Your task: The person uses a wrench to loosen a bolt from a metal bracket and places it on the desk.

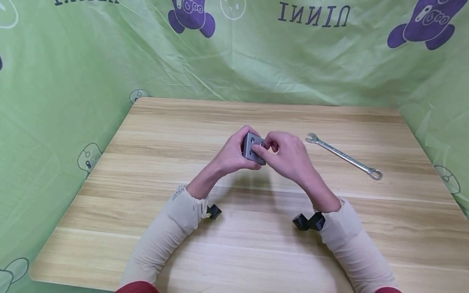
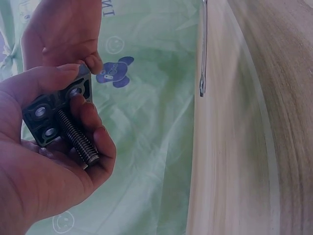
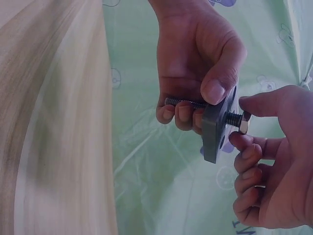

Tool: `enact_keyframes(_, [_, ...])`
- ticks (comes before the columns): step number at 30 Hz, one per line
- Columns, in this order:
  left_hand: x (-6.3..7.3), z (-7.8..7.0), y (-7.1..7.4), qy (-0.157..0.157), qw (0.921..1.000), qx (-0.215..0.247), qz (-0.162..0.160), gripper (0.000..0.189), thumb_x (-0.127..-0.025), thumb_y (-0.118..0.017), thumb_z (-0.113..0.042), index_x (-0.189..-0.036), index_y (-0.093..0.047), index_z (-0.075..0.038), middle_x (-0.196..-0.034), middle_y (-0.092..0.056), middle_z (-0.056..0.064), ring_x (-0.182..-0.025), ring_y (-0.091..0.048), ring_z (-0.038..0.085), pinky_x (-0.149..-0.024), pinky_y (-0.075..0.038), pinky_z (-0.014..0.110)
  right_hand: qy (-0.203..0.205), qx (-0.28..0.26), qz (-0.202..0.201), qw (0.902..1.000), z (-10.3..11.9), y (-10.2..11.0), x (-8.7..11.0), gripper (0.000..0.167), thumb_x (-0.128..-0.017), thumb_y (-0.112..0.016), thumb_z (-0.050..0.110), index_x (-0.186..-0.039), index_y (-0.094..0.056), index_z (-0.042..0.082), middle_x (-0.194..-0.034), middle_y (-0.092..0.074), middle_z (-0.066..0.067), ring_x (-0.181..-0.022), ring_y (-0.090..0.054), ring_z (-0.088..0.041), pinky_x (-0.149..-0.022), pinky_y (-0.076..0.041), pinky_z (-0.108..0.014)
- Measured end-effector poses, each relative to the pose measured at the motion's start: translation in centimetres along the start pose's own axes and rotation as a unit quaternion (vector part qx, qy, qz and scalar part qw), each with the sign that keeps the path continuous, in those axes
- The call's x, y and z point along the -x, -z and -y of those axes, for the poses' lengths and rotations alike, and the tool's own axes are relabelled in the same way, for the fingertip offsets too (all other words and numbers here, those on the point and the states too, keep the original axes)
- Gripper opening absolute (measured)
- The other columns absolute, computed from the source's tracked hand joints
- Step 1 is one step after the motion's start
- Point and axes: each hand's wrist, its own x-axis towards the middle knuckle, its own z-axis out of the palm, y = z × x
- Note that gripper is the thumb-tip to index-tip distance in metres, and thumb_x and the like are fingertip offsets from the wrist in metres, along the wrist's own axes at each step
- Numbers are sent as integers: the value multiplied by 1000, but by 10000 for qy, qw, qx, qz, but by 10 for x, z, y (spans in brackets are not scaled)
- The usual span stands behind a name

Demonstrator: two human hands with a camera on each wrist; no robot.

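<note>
My left hand (image 1: 234, 152) grips a grey square plate (image 1: 248, 151) with holes near its corners, holding it above the table. A threaded bolt (image 2: 78, 137) passes through the plate's middle, its shank sticking out on the left palm's side. On the other side, the bolt's hex head (image 3: 245, 123) stands a short way off the plate, with some thread showing between. My right hand (image 1: 289, 156) has thumb and forefinger at that head, pinching it. In the right wrist view, the left thumb presses the plate's edge while its fingers curl near the shank.
A combination wrench (image 1: 344, 156) lies slantwise on the wooden table (image 1: 165, 126), right of my hands. Green printed cloth (image 1: 256, 61) hangs behind and at both sides. A small black camera (image 1: 307, 221) sits on the right wrist, another (image 1: 213, 211) on the left.
</note>
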Motion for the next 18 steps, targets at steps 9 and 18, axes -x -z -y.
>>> enact_keyframes(9, [1,-1,2,-35,9997,211,75,61,-63,-79,9,-117,-51,-1,-100,-62,15,-83,-61,17,-70,-56,28,287,-293,-116,9991,2,3,1,17,-85,-74,23,-91,-72,8,-75,-48,-4,-72,-43,-19,-66,-30,-29])
enact_keyframes(18, [1,-1,4,-49,9998,151,81,61,-63,-80,8,-117,-51,-1,-101,-62,15,-84,-62,18,-70,-56,28,344,-953,35,9949,2,8,1,18,-83,-76,19,-98,-76,8,-75,-51,-9,-74,-45,-18,-63,-32,-26])
